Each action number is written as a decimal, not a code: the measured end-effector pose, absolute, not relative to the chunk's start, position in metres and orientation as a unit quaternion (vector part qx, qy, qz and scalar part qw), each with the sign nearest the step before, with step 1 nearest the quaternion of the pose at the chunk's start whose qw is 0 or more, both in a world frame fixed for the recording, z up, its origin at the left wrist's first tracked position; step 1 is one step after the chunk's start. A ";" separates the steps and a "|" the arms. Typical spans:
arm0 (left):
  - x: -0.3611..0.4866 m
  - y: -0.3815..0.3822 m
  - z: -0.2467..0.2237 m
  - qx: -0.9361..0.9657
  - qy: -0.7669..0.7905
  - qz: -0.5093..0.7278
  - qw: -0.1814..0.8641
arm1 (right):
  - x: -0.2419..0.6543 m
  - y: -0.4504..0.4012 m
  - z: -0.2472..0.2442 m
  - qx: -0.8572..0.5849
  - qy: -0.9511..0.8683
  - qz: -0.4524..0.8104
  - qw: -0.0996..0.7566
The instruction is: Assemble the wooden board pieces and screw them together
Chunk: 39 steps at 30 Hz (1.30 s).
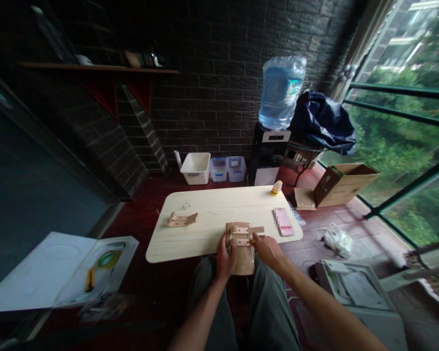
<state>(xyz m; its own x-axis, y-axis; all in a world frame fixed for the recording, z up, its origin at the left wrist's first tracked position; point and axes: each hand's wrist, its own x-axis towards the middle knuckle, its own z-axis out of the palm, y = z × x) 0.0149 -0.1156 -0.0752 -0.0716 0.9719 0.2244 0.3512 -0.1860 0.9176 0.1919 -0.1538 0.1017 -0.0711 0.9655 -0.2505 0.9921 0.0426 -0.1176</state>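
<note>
A tan, curved wooden-looking piece (245, 261) with light strips across it rests at the table's front edge, over my lap. My left hand (227, 256) grips its left side, thumb on top. At its right side, my right hand (265, 246) is closed around a small yellow and dark item, too small to name, whose tip touches the end of a strip. A flat brown strip (256, 229) sticks out to the right just above that hand. On the table's left part lies another brown jointed piece (182, 220), with small metal bits (185, 205) behind it.
The pale table (205, 195) bears a pink item (284, 222) and a yellow-capped container (276, 188) on its right. Storage boxes (195, 168) and a water dispenser (272, 151) stand behind. An open white case (95, 268) is at left, a cardboard box (342, 185) at right.
</note>
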 end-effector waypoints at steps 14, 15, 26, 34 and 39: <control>0.015 -0.116 -0.078 0.611 0.545 0.479 0.317 | 0.195 -0.160 0.102 0.641 0.756 -0.124 0.046; 0.015 -0.116 -0.078 0.612 0.545 0.479 0.313 | 0.196 -0.160 0.103 0.629 0.766 -0.127 0.043; 0.016 -0.114 -0.076 0.622 0.547 0.473 0.299 | 0.197 -0.151 0.099 0.665 0.728 -0.154 0.058; 0.016 -0.115 -0.076 0.620 0.549 0.468 0.309 | 0.192 -0.151 0.108 0.639 0.754 -0.142 0.055; 0.016 -0.115 -0.073 0.611 0.555 0.472 0.310 | 0.198 -0.141 0.112 0.573 0.807 -0.117 0.086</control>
